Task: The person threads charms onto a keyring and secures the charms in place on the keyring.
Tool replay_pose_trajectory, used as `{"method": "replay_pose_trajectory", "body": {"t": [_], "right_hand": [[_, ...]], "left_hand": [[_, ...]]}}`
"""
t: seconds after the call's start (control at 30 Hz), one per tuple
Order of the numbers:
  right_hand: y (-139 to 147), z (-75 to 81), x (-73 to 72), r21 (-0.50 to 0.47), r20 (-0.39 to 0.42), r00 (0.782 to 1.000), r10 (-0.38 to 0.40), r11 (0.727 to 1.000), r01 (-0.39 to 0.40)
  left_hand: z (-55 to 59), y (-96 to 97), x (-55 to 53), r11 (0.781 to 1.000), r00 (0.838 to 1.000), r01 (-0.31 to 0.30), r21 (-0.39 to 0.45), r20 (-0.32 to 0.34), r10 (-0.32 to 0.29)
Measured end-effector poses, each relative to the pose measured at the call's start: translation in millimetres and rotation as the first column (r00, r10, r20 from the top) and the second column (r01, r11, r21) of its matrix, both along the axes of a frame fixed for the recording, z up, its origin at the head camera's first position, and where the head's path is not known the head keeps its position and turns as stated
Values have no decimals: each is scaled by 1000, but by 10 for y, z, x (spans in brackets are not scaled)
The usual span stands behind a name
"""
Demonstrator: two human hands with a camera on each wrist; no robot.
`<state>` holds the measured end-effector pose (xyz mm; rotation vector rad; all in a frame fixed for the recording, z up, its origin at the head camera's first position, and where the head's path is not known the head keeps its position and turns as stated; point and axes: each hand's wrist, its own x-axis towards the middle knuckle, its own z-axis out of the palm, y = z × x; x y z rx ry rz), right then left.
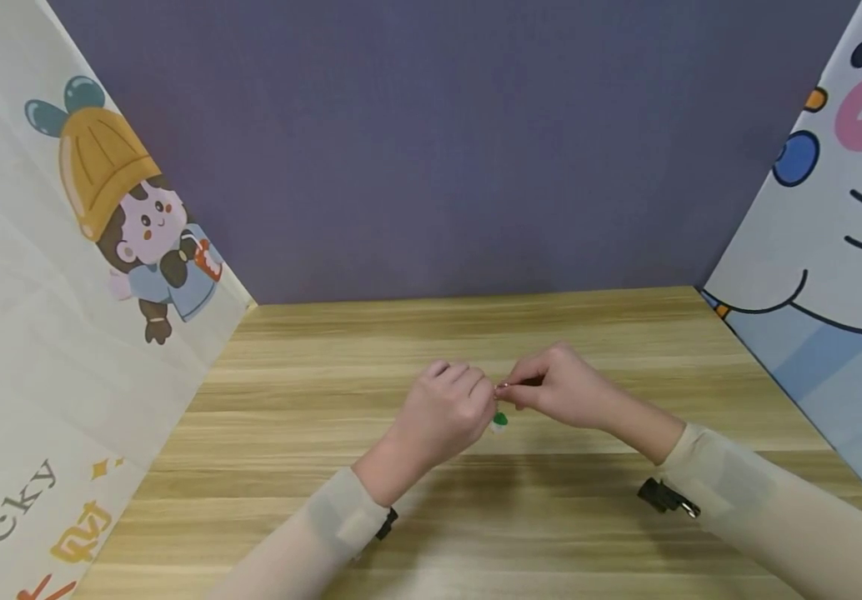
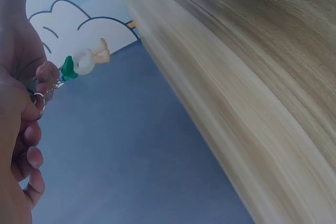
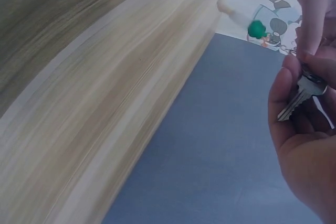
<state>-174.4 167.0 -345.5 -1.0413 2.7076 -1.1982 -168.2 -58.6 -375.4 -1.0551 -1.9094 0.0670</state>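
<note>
Both hands meet above the table around a small key ring [image 2: 40,98] with a key [image 3: 300,97]. My left hand [image 1: 448,412] has curled fingers and pinches the ring side. My right hand [image 1: 568,390] pinches the key's head between thumb and finger; its toothed blade points down over the curled fingers in the right wrist view. A charm [image 2: 84,61] with a green top, white body and beige ends dangles from a short chain below the left hand. Fingers partly hide the ring, so whether the key is threaded on it I cannot tell.
Beneath the hands lies a wood-grain table [image 1: 311,450]. A dark blue-grey panel [image 1: 431,150] stands behind it. Printed cartoon sheets flank it at left [image 1: 11,250] and right [image 1: 821,275]. Black clips [image 1: 667,497] sit by the sleeves.
</note>
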Motion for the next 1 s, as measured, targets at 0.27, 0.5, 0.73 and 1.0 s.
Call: {"method": "replay_pose_trajectory", "body": {"t": [0.27, 0.5, 0.73, 1.0], "right_hand": [[-3, 23, 2, -73, 76, 996, -44, 996, 49], [-3, 45, 14, -122, 117, 992, -51, 990, 65], [-1, 71, 34, -165, 96, 991, -97, 980, 112], [3, 69, 37, -189, 91, 992, -85, 977, 101]], "left_hand": [[43, -7, -26, 986, 995, 61, 157, 70, -73], [48, 5, -32, 967, 982, 75, 245, 150, -114], [55, 51, -25, 904, 944, 73, 421, 263, -198], [61, 49, -6, 876, 891, 61, 479, 369, -264]]}}
